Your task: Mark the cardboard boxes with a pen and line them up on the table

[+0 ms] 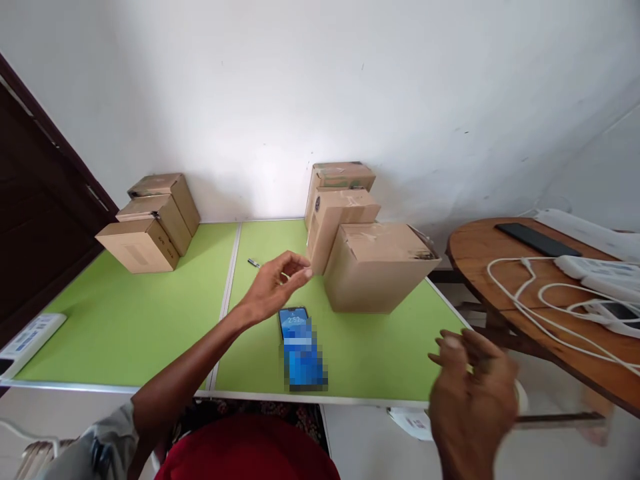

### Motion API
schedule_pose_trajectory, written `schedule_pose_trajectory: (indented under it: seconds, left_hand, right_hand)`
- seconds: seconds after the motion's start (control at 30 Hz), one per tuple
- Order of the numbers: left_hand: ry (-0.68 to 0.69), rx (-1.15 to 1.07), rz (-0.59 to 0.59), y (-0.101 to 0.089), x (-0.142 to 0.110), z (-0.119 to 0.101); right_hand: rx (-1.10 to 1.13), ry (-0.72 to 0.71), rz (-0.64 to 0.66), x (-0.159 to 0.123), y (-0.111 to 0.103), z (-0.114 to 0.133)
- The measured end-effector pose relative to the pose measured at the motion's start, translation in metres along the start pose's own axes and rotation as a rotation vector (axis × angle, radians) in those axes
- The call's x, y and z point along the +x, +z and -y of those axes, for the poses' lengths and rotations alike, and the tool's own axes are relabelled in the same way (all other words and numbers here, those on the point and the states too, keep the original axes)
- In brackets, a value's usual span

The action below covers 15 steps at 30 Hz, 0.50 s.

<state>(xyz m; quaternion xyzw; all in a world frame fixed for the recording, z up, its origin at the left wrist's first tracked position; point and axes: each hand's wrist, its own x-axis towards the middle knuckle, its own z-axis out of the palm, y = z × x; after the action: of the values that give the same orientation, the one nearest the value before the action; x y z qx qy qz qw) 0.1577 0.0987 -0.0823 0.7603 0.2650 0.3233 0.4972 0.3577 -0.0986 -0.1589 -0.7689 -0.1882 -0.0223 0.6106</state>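
Note:
My left hand (277, 283) is over the green table, its fingers curved with a gap to the thumb and nothing held. Its fingertips are at the left edge of the middle cardboard box (327, 220); whether they touch it I cannot tell. In front of that box stands a larger cardboard box (380, 273), and behind it another cardboard box (345, 175). My right hand (473, 400), slightly blurred, hangs off the table's right front corner, fingers apart and empty. A phone (294, 319) with a lit screen, partly pixelated, lies below my left hand.
Three cardboard boxes (145, 243) stand in a row at the back left of the green table (150, 320). A small dark pen-like item (253, 263) lies near the seam. A white power strip (33, 340) is at the left edge. White cables (520, 303) cover a wooden table (475, 247) at right.

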Motion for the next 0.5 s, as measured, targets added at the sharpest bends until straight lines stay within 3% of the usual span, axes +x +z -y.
schedule_pose_trajectory:
  seconds: [0.13,0.27,0.4,0.5]
  left_hand:
    - [-0.087,0.007,0.144,0.037,0.036,0.026]
    - [-0.114,-0.040,0.225,0.068,0.061,0.046]
    - [-0.109,-0.128,0.250,0.083,0.075,0.056]
    - [-0.095,-0.166,0.246,0.081,0.073,0.049]
  right_hand:
    - [0.017,0.033,0.086,0.030,0.045,-0.025]
    - [0.060,0.061,0.183,0.052,0.076,-0.041]
    - [0.039,0.066,0.236,0.050,0.083,-0.048]
    - [-0.014,0.055,0.233,0.039,0.075,-0.041]
